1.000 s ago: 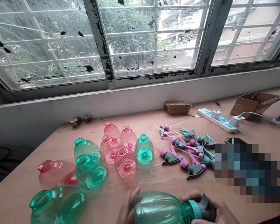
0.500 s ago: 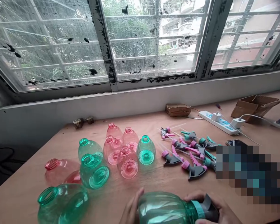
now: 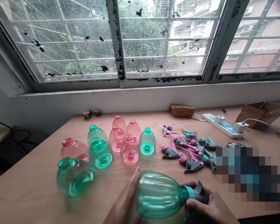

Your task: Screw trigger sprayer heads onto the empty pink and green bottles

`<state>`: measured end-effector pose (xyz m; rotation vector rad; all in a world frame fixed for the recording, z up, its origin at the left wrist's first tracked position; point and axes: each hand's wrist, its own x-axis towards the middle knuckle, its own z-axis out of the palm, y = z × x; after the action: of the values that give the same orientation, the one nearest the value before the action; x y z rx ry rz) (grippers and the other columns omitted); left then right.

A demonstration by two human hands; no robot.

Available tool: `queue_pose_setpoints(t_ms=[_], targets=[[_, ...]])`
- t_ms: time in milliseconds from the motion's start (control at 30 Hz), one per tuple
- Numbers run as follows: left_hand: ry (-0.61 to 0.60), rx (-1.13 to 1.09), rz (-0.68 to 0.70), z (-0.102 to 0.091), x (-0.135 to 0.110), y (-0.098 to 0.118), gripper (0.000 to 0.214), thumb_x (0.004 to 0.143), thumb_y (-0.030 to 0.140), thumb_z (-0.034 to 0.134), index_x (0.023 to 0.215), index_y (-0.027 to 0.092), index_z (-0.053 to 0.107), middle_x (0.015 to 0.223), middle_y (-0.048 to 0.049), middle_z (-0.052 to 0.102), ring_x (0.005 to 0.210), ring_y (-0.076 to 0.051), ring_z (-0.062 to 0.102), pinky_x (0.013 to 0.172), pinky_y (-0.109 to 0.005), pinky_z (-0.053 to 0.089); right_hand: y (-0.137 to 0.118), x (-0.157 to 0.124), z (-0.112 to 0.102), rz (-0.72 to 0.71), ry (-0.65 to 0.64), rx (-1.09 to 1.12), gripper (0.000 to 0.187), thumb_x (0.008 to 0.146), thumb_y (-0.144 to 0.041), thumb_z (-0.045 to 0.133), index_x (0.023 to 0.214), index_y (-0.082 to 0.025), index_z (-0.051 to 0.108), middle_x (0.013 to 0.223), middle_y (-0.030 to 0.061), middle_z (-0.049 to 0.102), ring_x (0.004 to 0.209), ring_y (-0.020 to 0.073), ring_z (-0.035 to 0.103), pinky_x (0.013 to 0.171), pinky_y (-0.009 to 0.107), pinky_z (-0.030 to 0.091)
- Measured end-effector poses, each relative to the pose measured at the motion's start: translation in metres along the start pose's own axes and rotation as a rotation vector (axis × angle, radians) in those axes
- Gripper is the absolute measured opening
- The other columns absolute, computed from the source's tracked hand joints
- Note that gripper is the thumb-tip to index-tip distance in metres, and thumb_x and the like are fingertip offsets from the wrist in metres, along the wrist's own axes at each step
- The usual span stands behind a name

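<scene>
A green see-through bottle lies on its side near the table's front edge, with a grey and teal spray head on its neck. My left hand cups the bottle's base, fingers pressed against it. My right hand wraps round the spray head. Behind them stand and lie several empty pink bottles and green bottles without heads. A heap of loose spray heads, pink and teal, lies to the right of the bottles.
The wooden table runs along a windowed wall. At the back right lie a small brown box, a white power strip with chargers plugged in, and an open cardboard box. Two little objects sit near the wall.
The view has tilted down and swung left, so the bottle and both hands show more fully. Both hands keep their hold on the green bottle and its spray head.
</scene>
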<state>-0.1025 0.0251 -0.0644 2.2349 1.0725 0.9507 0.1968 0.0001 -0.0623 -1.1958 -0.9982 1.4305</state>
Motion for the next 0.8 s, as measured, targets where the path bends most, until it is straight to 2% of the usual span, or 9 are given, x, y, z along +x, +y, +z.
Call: queue_pose_setpoints(t_ms=[67, 167, 233, 333, 400, 500, 600, 700, 800], targets=[[-0.005, 0.01, 0.011, -0.004, 0.001, 0.008, 0.084, 0.099, 0.04, 0.063, 0.166, 0.041, 0.012, 0.17, -0.0024, 0.036, 0.151, -0.033, 0.044, 0.119, -0.052, 0.044, -0.001, 0.0, 0.002, -0.009, -0.02, -0.013, 0.057, 0.063, -0.058, 0.094, 0.098, -0.016, 0.076, 0.06, -0.0002, 0.07, 0.056, 0.0173, 0.065, 0.054, 0.024, 0.052], [-0.005, 0.05, 0.034, -0.008, 0.001, 0.011, 0.106, 0.087, 0.05, 0.078, 0.167, 0.037, 0.009, 0.167, -0.007, 0.041, 0.149, -0.037, 0.046, 0.117, -0.054, 0.047, -0.005, 0.0, 0.004, -0.006, -0.078, 0.01, 0.057, 0.067, -0.059, 0.092, 0.098, -0.017, 0.07, 0.059, -0.0001, 0.071, 0.054, 0.0183, 0.067, 0.054, 0.025, 0.053], [0.026, 0.092, 0.057, -0.008, 0.001, 0.012, 0.101, 0.091, 0.049, 0.075, 0.167, 0.036, 0.011, 0.167, -0.0077, 0.041, 0.149, -0.036, 0.046, 0.118, -0.053, 0.047, -0.008, 0.002, 0.005, -0.003, -0.109, 0.017, 0.054, 0.069, -0.059, 0.091, 0.094, -0.018, 0.066, 0.058, 0.0003, 0.072, 0.053, 0.0189, 0.069, 0.054, 0.026, 0.054], [0.092, 0.149, 0.137, -0.006, 0.005, 0.015, 0.078, 0.104, 0.038, 0.057, 0.167, 0.037, 0.011, 0.17, -0.0086, 0.036, 0.152, -0.034, 0.042, 0.118, -0.051, 0.046, -0.009, 0.006, 0.006, -0.033, -0.125, 0.025, 0.051, 0.071, -0.058, 0.089, 0.09, -0.018, 0.063, 0.059, 0.0013, 0.074, 0.054, 0.0207, 0.072, 0.055, 0.027, 0.054], [0.125, 0.171, 0.199, -0.002, 0.011, 0.019, 0.074, 0.107, 0.034, 0.051, 0.167, 0.038, 0.009, 0.171, -0.0097, 0.032, 0.154, -0.034, 0.038, 0.119, -0.053, 0.044, -0.008, 0.009, 0.005, -0.04, -0.153, 0.06, 0.051, 0.071, -0.059, 0.089, 0.087, -0.018, 0.063, 0.062, 0.0018, 0.075, 0.055, 0.0207, 0.073, 0.054, 0.027, 0.054], [0.121, 0.141, 0.217, 0.003, 0.017, 0.023, 0.092, 0.099, 0.051, 0.065, 0.167, 0.038, 0.005, 0.172, -0.013, 0.03, 0.154, -0.039, 0.036, 0.119, -0.059, 0.04, -0.003, 0.01, 0.003, -0.043, -0.166, 0.132, 0.054, 0.07, -0.061, 0.089, 0.087, -0.018, 0.062, 0.063, 0.0016, 0.075, 0.053, 0.0186, 0.071, 0.052, 0.025, 0.053], [0.116, 0.05, 0.167, 0.005, 0.019, 0.022, 0.109, 0.086, 0.065, 0.073, 0.168, 0.034, 0.007, 0.17, -0.0154, 0.033, 0.154, -0.042, 0.035, 0.122, -0.061, 0.036, 0.001, 0.005, 0.002, -0.069, -0.1, 0.145, 0.057, 0.068, -0.06, 0.092, 0.093, -0.018, 0.064, 0.062, 0.0017, 0.076, 0.054, 0.0191, 0.071, 0.054, 0.027, 0.055], [0.116, -0.02, 0.112, 0.005, 0.018, 0.021, 0.1, 0.089, 0.065, 0.07, 0.167, 0.033, 0.016, 0.17, -0.0139, 0.036, 0.155, -0.041, 0.032, 0.123, -0.058, 0.035, 0.0, -0.002, 0.004, -0.113, -0.029, 0.093, 0.058, 0.068, -0.058, 0.093, 0.097, -0.016, 0.067, 0.063, 0.0043, 0.078, 0.059, 0.0199, 0.073, 0.06, 0.027, 0.056], [0.136, -0.057, 0.114, 0.003, 0.017, 0.023, 0.078, 0.098, 0.056, 0.062, 0.165, 0.04, 0.023, 0.169, -0.0078, 0.038, 0.156, -0.036, 0.033, 0.124, -0.055, 0.034, -0.008, -0.005, 0.009, -0.092, 0.007, 0.094, 0.059, 0.066, -0.06, 0.093, 0.097, -0.016, 0.07, 0.061, 0.003, 0.077, 0.058, 0.0189, 0.071, 0.061, 0.028, 0.057]])
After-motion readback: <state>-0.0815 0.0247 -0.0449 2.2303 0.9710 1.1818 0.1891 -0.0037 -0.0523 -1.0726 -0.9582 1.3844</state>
